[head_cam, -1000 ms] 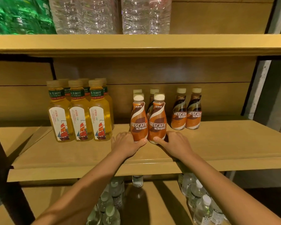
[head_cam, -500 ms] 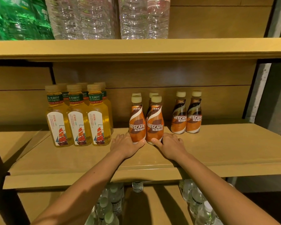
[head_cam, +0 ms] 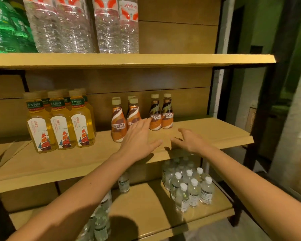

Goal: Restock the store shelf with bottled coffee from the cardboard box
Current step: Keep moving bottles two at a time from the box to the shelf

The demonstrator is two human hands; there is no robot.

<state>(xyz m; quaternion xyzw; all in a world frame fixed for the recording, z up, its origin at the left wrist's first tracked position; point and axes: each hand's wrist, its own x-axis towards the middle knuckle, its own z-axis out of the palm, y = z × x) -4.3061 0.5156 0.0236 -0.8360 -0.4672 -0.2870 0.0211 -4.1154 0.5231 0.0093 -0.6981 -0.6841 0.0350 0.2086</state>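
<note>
Two empty hands hovering over the coffee row, six bottles counted

Closest to the camera, the person's left hand [head_cam: 139, 141] and right hand [head_cam: 191, 141] hang over the front edge of the middle shelf [head_cam: 59, 164], fingers [head_cam: 142, 123] spread and holding nothing. The left fingertips overlap the coffee in view, but contact is hard to call. On that shelf, four orange-label coffee bottles [head_cam: 118, 124] stand two in front and two behind, with only the caps of the back pair peeking out. Just to their right, further back, are two dark-label coffee bottles [head_cam: 167, 113]. All six are upright, curvy, cream-capped, with a white swirl and NESCAFE lettering. To the left stand six yellow tea bottles [head_cam: 61, 122], three by three. Small water bottles [head_cam: 193, 190] are clustered on the shelf below, too bunched to count, and big water bottles [head_cam: 109, 28] are up top.
</note>
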